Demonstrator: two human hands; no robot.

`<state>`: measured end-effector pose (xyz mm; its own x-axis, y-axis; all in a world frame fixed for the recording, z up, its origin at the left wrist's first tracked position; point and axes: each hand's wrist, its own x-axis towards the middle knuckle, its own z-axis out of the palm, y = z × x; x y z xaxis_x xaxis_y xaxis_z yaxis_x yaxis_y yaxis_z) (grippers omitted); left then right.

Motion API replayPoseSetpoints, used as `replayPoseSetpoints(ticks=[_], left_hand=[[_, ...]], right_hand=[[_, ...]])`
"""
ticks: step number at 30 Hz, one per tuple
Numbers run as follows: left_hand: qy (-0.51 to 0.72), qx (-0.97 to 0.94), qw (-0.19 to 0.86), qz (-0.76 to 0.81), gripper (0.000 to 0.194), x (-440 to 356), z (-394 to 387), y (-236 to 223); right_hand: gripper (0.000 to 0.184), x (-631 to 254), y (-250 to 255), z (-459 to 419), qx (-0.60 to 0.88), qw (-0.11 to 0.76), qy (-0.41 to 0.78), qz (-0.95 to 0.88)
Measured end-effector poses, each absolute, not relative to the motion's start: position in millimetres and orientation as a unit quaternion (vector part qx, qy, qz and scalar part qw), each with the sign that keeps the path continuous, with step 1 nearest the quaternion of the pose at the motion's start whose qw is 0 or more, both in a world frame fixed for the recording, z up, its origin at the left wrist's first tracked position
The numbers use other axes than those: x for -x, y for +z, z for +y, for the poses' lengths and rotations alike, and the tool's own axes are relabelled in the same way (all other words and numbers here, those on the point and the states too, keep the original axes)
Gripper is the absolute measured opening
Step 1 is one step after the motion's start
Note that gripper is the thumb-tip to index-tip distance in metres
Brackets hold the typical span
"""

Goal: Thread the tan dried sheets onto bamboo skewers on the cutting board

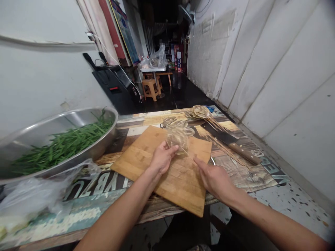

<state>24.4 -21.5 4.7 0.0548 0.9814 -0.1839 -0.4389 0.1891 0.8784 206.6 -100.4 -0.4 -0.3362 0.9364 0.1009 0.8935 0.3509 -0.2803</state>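
Observation:
My left hand (pixel 162 157) is closed on a pale, thin, folded food sheet (pixel 177 138) above the far part of a wooden cutting board (pixel 146 157). My right hand (pixel 213 176) pinches the near end of a thin bamboo skewer (pixel 187 153) whose tip runs into that sheet. More of the same pale pieces (pixel 178 124) lie at the board's far edge. A pile of finished skewered pieces (pixel 200 111) rests further back on the table.
A big steel basin (pixel 78 120) of green stalks (pixel 62 144) stands at the left, with a clear plastic bag (pixel 34 195) in front of it. Loose skewers (pixel 222 144) and a cleaver with a wooden handle (pixel 242 151) lie right of the board. A white wall runs along the right.

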Motion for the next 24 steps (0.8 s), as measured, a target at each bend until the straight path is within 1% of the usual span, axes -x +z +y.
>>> replayPoseSetpoints(ticks=[3,6,10,14,17,24], left_hand=[[0.569,-0.312,0.628,0.430,0.040,-22,-20,5],[0.576,-0.319,0.618,0.431,0.041,-21,-20,4],[0.593,-0.332,0.602,0.420,0.043,-22,-19,3],[0.595,-0.345,0.587,0.426,0.046,-23,-19,3],[0.597,-0.348,0.577,0.435,0.044,-23,-19,3],[0.608,-0.341,0.575,0.429,0.048,-23,-19,4]], right_hand=[[0.040,-203,-3,-102,0.570,0.234,0.149,-0.773],[0.039,-199,-7,-101,0.562,0.285,0.216,-0.746],[0.036,-193,-11,-100,0.555,0.286,0.256,-0.738],[0.035,-188,-11,-100,0.551,0.292,0.241,-0.744],[0.035,-187,-10,-99,0.549,0.302,0.235,-0.743],[0.038,-182,-9,-96,0.559,0.302,0.257,-0.728]])
